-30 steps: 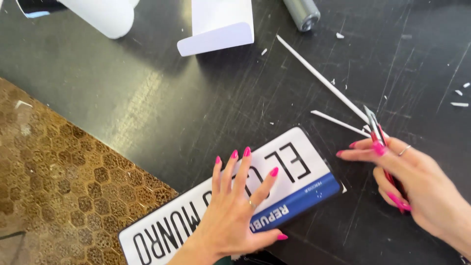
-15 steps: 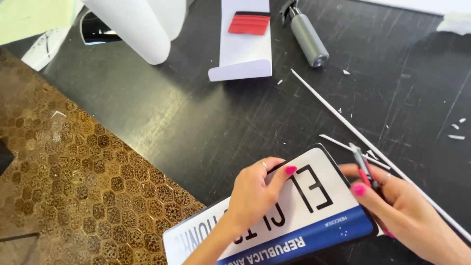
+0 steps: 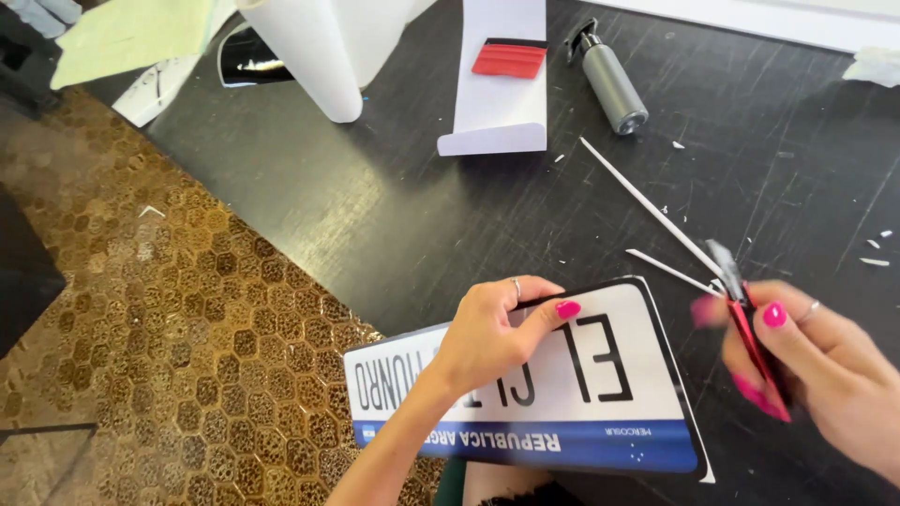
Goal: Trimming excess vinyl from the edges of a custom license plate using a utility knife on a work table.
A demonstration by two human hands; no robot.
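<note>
black, scratched desk (image 3: 375, 206) underneath everything, its edge running diagonally over a brown honeycomb-patterned floor (image 3: 159, 319). white licence plate (image 3: 581, 394) with black letters, black border and a blue band along the near edge, lying flat near that desk edge and jutting partly past it. left hand (image 3: 497, 333) pressed on the plate's far edge, ring on one finger, pink-nailed thumb laid across the white face; grip narrow, fingers curled over the rim, pinching the plate. right hand (image 3: 825, 370) just right of the plate, blurred, grip closed round a red-handled craft knife (image 3: 750, 323), dark tip pointing away from the body, close to the plate's far right corner; touching or not, cannot tell. two thin white trimmed strips (image 3: 647, 206) on the desk just beyond the knife tip, one long and slanted, one short. small white scraps scattered toward the right. farther back: grey spray bottle (image 3: 614, 80) lying on its side, red squeegee (image 3: 508, 59) resting on a white folded card (image 3: 497, 112), big white roll (image 3: 309, 47) standing at the far left, pale green sheet (image 3: 131, 37) beside it.
</note>
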